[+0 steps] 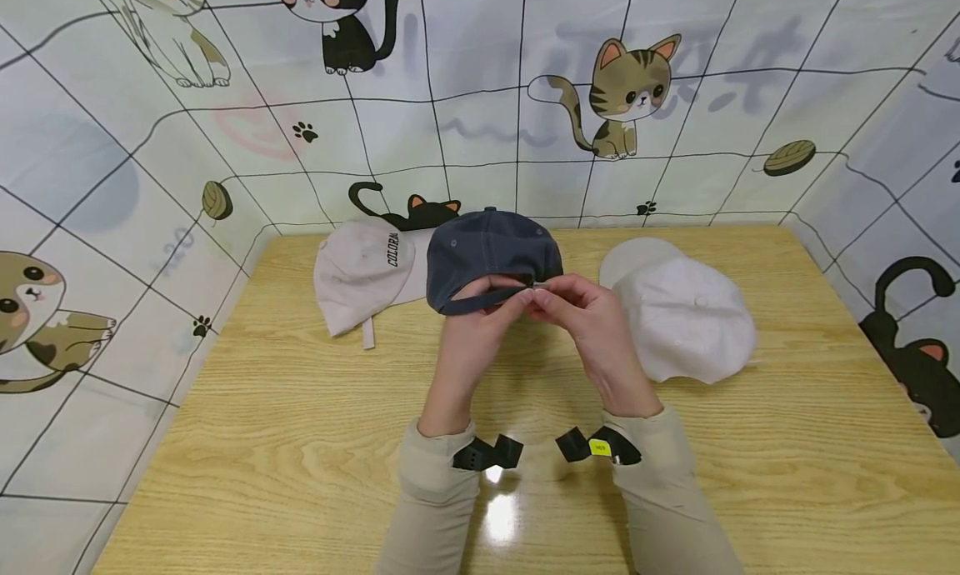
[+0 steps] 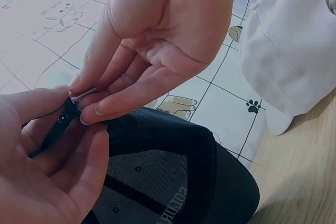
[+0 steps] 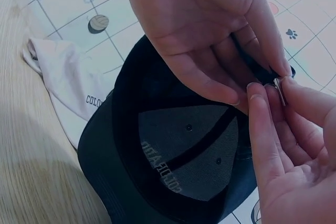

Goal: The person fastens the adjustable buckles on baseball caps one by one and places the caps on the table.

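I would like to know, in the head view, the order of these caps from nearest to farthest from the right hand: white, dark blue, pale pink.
1. Dark blue cap, touching the right hand.
2. White cap, just to that hand's right.
3. Pale pink cap, on the left, past the dark blue cap.

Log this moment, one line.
navy cap: back strap pinched by left hand and right hand at metal clasp | pale pink cap: on table, left | white cap: on table, right
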### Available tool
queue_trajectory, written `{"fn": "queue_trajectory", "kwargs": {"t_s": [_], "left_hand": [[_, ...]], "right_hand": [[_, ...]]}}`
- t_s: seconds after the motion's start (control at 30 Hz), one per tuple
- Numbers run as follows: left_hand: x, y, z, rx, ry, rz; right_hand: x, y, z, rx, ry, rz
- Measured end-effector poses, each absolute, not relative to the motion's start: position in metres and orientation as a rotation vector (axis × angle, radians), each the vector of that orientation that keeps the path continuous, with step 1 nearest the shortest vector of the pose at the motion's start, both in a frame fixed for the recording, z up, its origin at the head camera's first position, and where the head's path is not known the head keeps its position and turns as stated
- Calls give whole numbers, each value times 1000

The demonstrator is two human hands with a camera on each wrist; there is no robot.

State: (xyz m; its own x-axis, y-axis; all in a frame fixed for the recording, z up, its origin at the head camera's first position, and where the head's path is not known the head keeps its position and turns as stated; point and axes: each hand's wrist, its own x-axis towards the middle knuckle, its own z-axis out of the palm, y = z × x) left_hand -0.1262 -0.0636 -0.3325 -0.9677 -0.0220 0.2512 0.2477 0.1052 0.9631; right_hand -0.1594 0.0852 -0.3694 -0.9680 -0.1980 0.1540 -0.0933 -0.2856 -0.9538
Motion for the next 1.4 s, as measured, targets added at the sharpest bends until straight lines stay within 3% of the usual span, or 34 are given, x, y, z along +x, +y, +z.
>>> {"fn": "queue_trajectory", "kwargs": {"t_s": [0.33, 0.7, 1.4], "left_hand": [[-127, -65, -333, -276, -2147, -2073], [-144, -71, -362, -398, -1978, -2236], [-129, -66, -335, -226, -2073, -2065]], "right_hand": [[-160, 88, -368, -351, 1859, -2422], [-161, 93, -367, -384, 1761, -2458], [-160, 92, -368, -408, 1928, -2438]]}}
